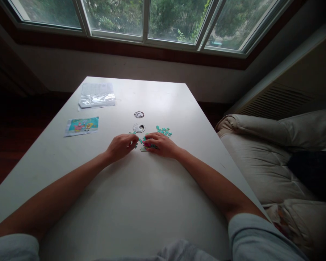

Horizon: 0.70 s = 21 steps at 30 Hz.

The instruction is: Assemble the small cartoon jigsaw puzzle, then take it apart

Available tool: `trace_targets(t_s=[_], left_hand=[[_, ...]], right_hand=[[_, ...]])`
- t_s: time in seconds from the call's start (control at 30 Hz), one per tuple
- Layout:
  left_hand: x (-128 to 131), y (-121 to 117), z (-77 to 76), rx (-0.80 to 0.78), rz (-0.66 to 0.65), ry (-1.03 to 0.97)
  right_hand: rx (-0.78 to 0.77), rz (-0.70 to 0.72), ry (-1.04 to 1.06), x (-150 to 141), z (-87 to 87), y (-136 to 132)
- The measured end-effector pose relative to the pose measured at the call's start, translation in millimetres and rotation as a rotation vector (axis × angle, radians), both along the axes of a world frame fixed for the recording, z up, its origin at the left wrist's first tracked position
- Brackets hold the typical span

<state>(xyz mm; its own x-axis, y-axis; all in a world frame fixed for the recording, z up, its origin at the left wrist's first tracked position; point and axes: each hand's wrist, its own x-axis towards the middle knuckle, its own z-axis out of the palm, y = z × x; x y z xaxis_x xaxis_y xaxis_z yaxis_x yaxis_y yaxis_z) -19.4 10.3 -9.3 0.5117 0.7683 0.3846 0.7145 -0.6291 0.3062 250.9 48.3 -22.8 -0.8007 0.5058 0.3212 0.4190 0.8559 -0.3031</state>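
Small jigsaw puzzle pieces, mostly turquoise with some pink, lie on the white table between and beyond my hands. My left hand [122, 146] is curled at the left side of the pieces. Its thumb and index finger come together at a puzzle piece [136, 145], partly hidden by the fingers. My right hand [161, 144] rests palm down with its fingers apart over a partly joined puzzle section [144, 149], covering much of it. Loose turquoise puzzle pieces [164, 131] are scattered just beyond the right hand.
Two round metallic-looking discs [139, 127] lie beyond my hands. A cartoon picture sheet [83, 125] is at the left, with a clear plastic packet [97, 99] on papers behind it. The white table [141, 203] ends near a window wall; a cushioned sofa [263, 163] stands at right.
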Motion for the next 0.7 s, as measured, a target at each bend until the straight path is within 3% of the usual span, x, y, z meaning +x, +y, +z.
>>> trace_targets(t_s=[0.27, 0.43, 0.53, 0.7], left_hand=[[8, 9, 12.4, -0.216, -0.020, -0.253], [5, 27, 11.5, -0.438, 0.079, -0.296], [4, 38, 11.1, -0.468, 0.117, -0.286], [9, 53, 9.6, -0.467, 0.032, -0.304]], right_hand=[[-0.011, 0.031, 0.023, 4, 2.8, 1], [-0.016, 0.026, 0.049, 5, 0.2, 2], [-0.008, 0.029, 0.064, 6, -1.3, 4], [0.013, 0.007, 0.085, 9, -2.9, 7]])
